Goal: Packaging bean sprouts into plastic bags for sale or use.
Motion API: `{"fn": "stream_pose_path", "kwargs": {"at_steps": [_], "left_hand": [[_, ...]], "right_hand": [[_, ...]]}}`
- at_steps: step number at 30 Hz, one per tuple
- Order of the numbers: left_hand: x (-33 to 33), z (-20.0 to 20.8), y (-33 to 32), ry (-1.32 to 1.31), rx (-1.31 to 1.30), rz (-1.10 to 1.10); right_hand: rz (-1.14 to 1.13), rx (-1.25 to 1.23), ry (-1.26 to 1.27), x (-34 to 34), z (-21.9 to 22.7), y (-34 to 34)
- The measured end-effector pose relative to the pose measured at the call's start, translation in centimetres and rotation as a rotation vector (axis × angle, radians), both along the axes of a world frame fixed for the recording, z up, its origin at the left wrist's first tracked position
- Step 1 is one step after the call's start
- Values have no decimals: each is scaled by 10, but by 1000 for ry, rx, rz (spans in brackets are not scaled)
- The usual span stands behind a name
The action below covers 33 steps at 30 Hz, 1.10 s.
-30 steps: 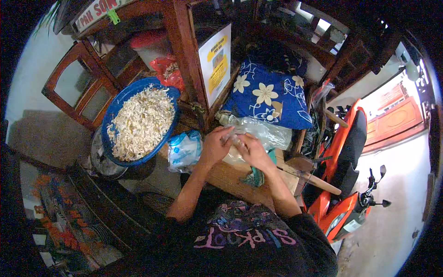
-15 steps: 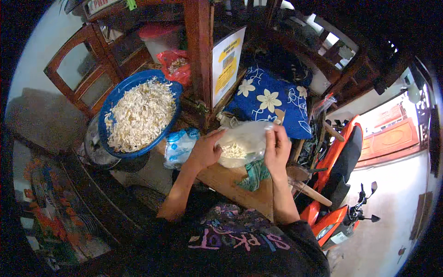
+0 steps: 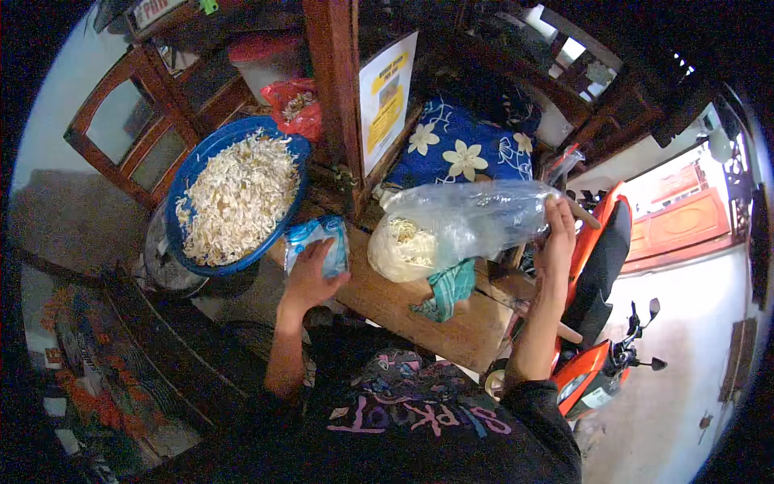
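A long clear plastic bag [image 3: 492, 211] lies across the wooden bench, stretched to the right. Pale shreds like bean sprouts [image 3: 413, 242] are bunched in its rounded left end. My right hand [image 3: 556, 234] pinches the bag's right end, fingers closed on the plastic. Farther left, my left hand [image 3: 310, 278] lies over a blue-and-white plastic packet [image 3: 326, 235], fingers stretched out and seemingly touching it. Left of that packet, a blue basin [image 3: 179, 242] is heaped with the same kind of pale shreds [image 3: 242, 198]. A green checked cloth [image 3: 448, 292] sits just below the bag.
A wooden post with a printed sheet [image 3: 389, 101] rises beyond the bench [image 3: 387, 310]. Behind the bag is a blue flowered cushion [image 3: 463, 149]. A red plastic bag [image 3: 292, 109] stands by the basin. An orange motorbike [image 3: 597, 323] is parked at the right.
My left hand has left the clear bag and moved left onto the blue-and-white packet. My right hand has gone right and slightly up, drawing the bag out long.
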<state>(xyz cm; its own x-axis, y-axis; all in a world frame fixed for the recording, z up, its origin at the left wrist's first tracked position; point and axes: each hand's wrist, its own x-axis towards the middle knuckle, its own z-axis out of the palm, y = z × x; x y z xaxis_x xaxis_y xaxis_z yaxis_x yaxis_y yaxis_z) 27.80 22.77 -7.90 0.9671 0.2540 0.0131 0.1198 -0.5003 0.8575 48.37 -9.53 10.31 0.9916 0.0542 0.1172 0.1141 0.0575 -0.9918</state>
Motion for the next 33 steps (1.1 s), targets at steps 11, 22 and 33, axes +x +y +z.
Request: {"fn": "stream_pose_path", "kwargs": {"at_steps": [11,22,33], "left_hand": [[-15,-78,3,126,331,163],[26,168,-16,-161,-89,124],[124,249,-140,-665,74,-448]], "right_hand": [[-379,227,-175,20,-61,-102],[-527,-669,-42,-74,-72,-91],[-186,-436,-489,-45,8,-14]]}}
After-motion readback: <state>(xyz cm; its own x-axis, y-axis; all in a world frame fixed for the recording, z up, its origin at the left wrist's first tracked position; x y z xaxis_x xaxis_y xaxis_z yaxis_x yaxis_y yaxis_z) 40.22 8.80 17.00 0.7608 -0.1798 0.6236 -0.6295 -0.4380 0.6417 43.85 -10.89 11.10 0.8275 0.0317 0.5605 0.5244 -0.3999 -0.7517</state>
